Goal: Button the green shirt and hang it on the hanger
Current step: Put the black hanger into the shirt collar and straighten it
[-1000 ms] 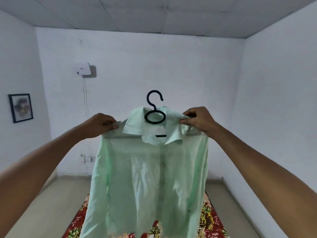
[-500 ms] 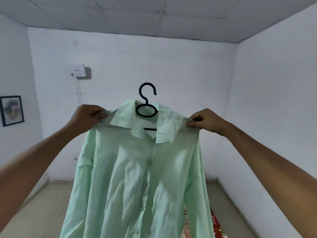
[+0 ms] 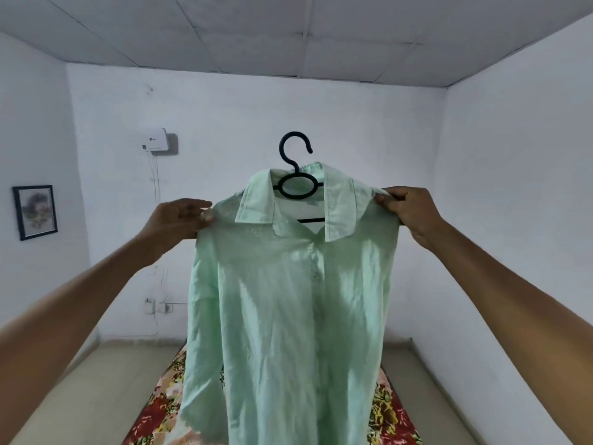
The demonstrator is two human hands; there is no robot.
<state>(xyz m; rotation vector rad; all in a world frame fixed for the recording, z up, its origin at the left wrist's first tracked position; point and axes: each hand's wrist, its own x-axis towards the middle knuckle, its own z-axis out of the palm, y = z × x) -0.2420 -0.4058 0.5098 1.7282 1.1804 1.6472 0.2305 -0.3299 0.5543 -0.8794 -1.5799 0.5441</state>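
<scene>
The pale mint-green long-sleeved cotton shirt (image 3: 288, 316) hangs in mid-air at the centre of the view, draped over a black plastic hanger (image 3: 296, 184) whose open hook rises above the collar and whose ring and crossbar show in the neck opening. The placket is closed below the spread collar, with small pale buttons visible down the front; the sleeves hang straight at either side. The left hand (image 3: 178, 223) pinches the fabric at the shirt's left-of-view shoulder, fingers closed on the cloth, though this hand is blurred. The right hand (image 3: 407, 210) is clamped on the opposite shoulder, thumb and fingers folded over the seam and the hanger's end. The hands are well apart, the width of the shoulders between them, both forearms extended. Beneath the hem lies a red-and-yellow floral patterned fabric (image 3: 160, 409) on a pale floor. On the white back wall sits a small white box (image 3: 155, 141) bearing a dark mark too small to read, with cables running down to sockets (image 3: 157, 306). A dark-framed picture (image 3: 34, 211) hangs on the left wall. Open space surrounds the shirt on every side.
</scene>
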